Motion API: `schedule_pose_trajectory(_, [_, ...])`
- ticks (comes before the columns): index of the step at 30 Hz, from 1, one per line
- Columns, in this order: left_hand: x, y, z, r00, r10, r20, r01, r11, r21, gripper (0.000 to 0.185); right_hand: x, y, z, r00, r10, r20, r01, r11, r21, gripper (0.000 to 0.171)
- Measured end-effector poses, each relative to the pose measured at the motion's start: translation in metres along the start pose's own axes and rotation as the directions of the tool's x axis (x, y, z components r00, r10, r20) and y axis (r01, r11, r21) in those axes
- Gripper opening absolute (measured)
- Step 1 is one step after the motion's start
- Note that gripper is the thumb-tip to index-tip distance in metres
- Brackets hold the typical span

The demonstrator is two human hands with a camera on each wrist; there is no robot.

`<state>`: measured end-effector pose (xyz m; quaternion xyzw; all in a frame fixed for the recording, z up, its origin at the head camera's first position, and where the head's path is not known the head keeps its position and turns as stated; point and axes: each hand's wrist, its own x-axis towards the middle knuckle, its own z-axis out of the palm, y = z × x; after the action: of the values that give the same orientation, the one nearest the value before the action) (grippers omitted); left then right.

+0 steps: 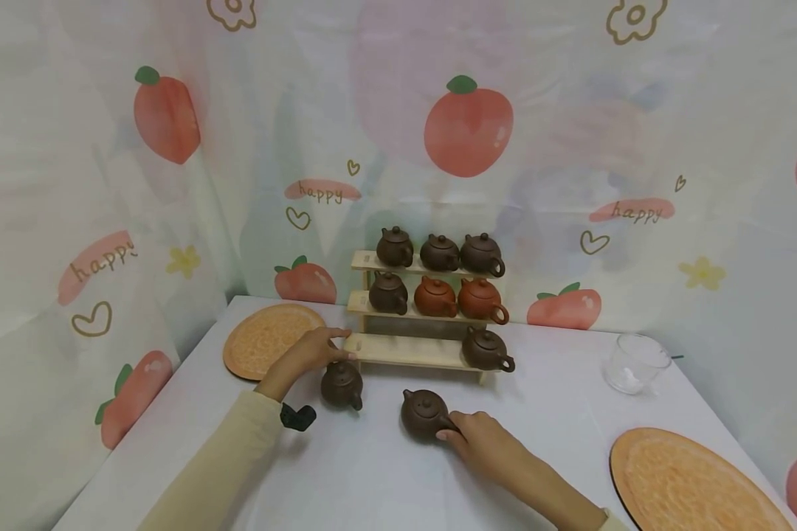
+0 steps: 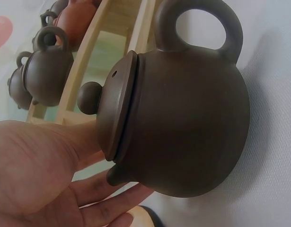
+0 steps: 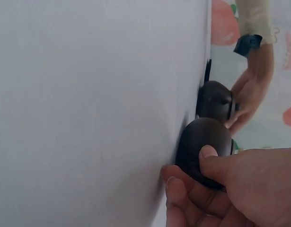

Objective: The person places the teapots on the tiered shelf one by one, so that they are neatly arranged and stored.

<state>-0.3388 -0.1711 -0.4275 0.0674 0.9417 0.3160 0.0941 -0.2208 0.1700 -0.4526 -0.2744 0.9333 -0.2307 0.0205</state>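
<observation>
My right hand (image 1: 481,442) pinches the handle of a dark brown teapot (image 1: 423,414) low at the tabletop, spout pointing away to the left. At the left end of the rack's lowest board, my left hand (image 1: 312,350) has its thumb at the front edge and a finger at the back edge, holding the wooden rack (image 1: 405,348). Another dark brown teapot (image 1: 342,385) stands on the table just below that hand. Close up in the left wrist view, this teapot (image 2: 188,118) shows its knobbed lid and loop handle, and hides part of the left hand's fingers.
On the rack's upper two boards sit several dark teapots (image 1: 395,247) and two reddish ones (image 1: 435,296). One dark teapot (image 1: 486,349) is at the lowest board's right end. Round orange mats (image 1: 266,335) lie at left and front right. A clear glass cup (image 1: 634,365) stands right.
</observation>
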Motion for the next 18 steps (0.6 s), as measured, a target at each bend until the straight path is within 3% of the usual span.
schedule_pose_trajectory(5, [-0.0008,0.0017,-0.0012,1.000,-0.012,0.007,0.012,1.000,0.010,0.064,0.0020,0.0055,-0.0012,1.000,-0.006,-0.010,0.006,1.000,0.022,0.028])
schedule_pose_trajectory(12, [-0.0011,0.0014,-0.0011,1.000,-0.010,0.008,0.010,1.000,0.015,0.063,0.0054,0.0093,-0.0009,0.990,-0.095,-0.103,0.095,0.995,0.000,0.031])
schedule_pose_trajectory(18, [-0.0007,0.0008,-0.0001,1.000,-0.011,0.002,0.011,1.000,0.007,0.064,0.0103,0.0088,-0.0072,0.983,-0.107,-0.152,0.107,0.994,-0.005,0.031])
